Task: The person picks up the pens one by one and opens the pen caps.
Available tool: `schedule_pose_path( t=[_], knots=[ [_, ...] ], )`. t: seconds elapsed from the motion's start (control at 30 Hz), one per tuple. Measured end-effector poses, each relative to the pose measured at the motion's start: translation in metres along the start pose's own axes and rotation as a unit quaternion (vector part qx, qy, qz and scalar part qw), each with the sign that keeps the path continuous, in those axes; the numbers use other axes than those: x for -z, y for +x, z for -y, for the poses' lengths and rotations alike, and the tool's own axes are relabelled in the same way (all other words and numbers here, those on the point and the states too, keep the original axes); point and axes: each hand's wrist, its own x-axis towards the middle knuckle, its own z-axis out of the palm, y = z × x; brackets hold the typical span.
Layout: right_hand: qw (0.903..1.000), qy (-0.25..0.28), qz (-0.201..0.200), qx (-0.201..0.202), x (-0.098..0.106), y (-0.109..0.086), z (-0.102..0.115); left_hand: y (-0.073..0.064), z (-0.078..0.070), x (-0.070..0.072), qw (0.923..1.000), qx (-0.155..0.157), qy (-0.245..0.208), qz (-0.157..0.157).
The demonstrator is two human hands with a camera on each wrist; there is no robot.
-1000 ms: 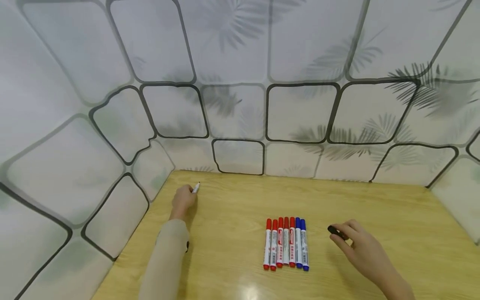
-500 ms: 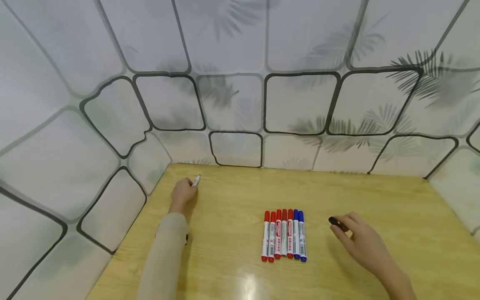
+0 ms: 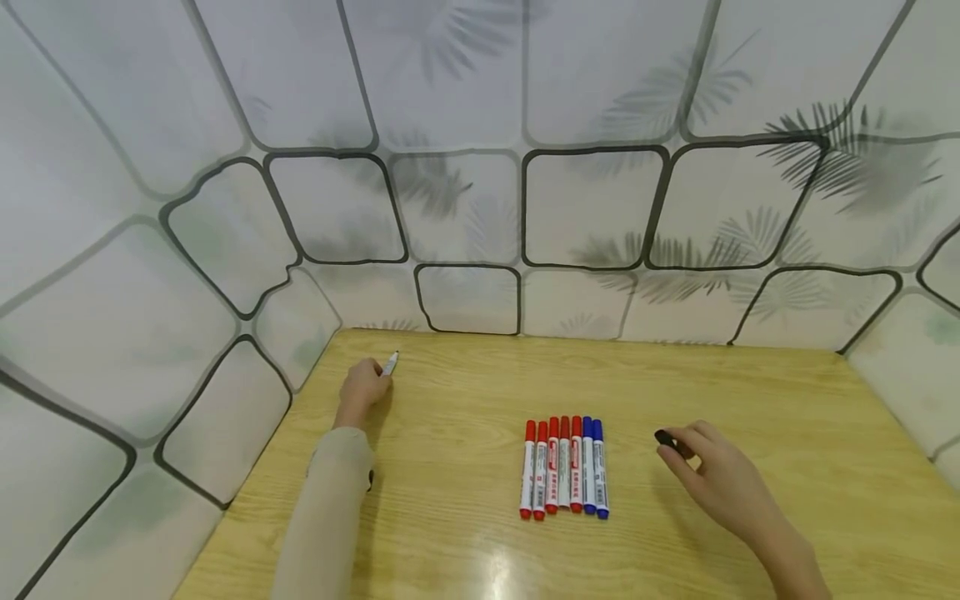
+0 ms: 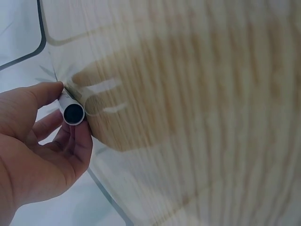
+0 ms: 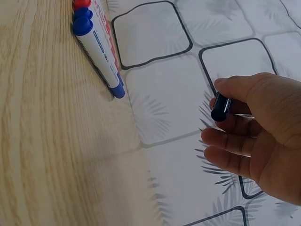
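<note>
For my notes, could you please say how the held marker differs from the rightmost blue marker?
The held marker is in the left hand's grip; the rightmost blue marker lies on the table. The held marker's dark tip is bare; the rightmost blue marker is capped. Both have white barrels.

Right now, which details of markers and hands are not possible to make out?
Head view: lettering on the row of markers, too small.
Head view: lower end of the white pen, hidden by the left hand.
Left wrist view: the pen's tip, hidden behind its near end.
Right wrist view: far part of the row, cut off by the top edge.
Right wrist view: part of the black cap, hidden by the right hand.
</note>
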Motion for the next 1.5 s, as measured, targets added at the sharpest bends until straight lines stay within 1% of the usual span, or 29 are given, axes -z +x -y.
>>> schedule_pose_path(
  t=[0.13, 0.23, 0.3, 0.37, 0.5, 0.57, 0.67, 0.77, 0.87, 0.93, 1.07, 1.13, 1.2, 1.33, 1.43, 1.5],
  knots=[
    [1.0000, -0.007, -0.004, -0.003, 0.000, 0.000, -0.003, 0.001, -0.002, 0.000, 0.9999, -0.008, -0.006, 0.004],
    [0.9999, -0.011, -0.004, -0.011, -0.001, 0.000, -0.005, -0.001, -0.001, 0.001, 0.9999, -0.007, -0.009, 0.007],
    [0.9994, -0.005, 0.000, -0.033, 0.000, -0.001, -0.007, -0.003, 0.001, 0.001, 0.9999, -0.002, -0.010, 0.010],
    [0.9976, 0.003, 0.007, -0.069, 0.003, -0.001, -0.011, -0.005, 0.001, 0.000, 0.9999, 0.002, -0.005, 0.011],
    [0.9881, 0.032, 0.028, -0.148, 0.014, -0.002, -0.027, -0.005, -0.001, -0.002, 1.0000, -0.004, 0.000, 0.004],
    [0.9837, 0.050, 0.037, -0.169, 0.019, -0.002, -0.036, -0.007, 0.001, -0.003, 0.9999, -0.007, -0.007, 0.001],
    [0.9787, 0.078, 0.045, -0.184, 0.023, 0.001, -0.051, -0.009, 0.004, -0.003, 0.9998, -0.012, -0.016, 0.000],
    [0.9754, 0.095, 0.050, -0.192, 0.025, 0.005, -0.067, -0.013, 0.005, 0.001, 0.9994, -0.013, -0.031, 0.010],
    [0.9694, 0.120, 0.066, -0.204, 0.026, 0.008, -0.083, -0.015, 0.006, 0.004, 0.9991, -0.018, -0.036, 0.015],
    [0.9636, 0.136, 0.076, -0.217, 0.026, 0.010, -0.094, -0.016, 0.005, 0.006, 0.9988, -0.020, -0.042, 0.013],
    [0.9486, 0.169, 0.092, -0.251, 0.025, 0.014, -0.114, -0.018, 0.003, 0.010, 0.9977, -0.010, -0.067, -0.007],
    [0.9411, 0.183, 0.098, -0.267, 0.023, 0.017, -0.122, -0.021, 0.002, 0.013, 0.9958, -0.006, -0.090, -0.016],
    [0.9367, 0.189, 0.103, -0.276, 0.023, 0.019, -0.131, -0.025, 0.000, 0.016, 0.9937, -0.012, -0.109, -0.020],
    [0.9329, 0.191, 0.108, -0.285, 0.022, 0.023, -0.146, -0.039, -0.006, 0.020, 0.9895, -0.047, -0.135, -0.023],
    [0.9303, 0.198, 0.104, -0.291, 0.021, 0.024, -0.153, -0.051, -0.014, 0.020, 0.9868, -0.069, -0.142, -0.037],
    [0.9259, 0.207, 0.097, -0.301, 0.020, 0.024, -0.158, -0.060, -0.022, 0.019, 0.9852, -0.076, -0.147, -0.044]
  ],
)
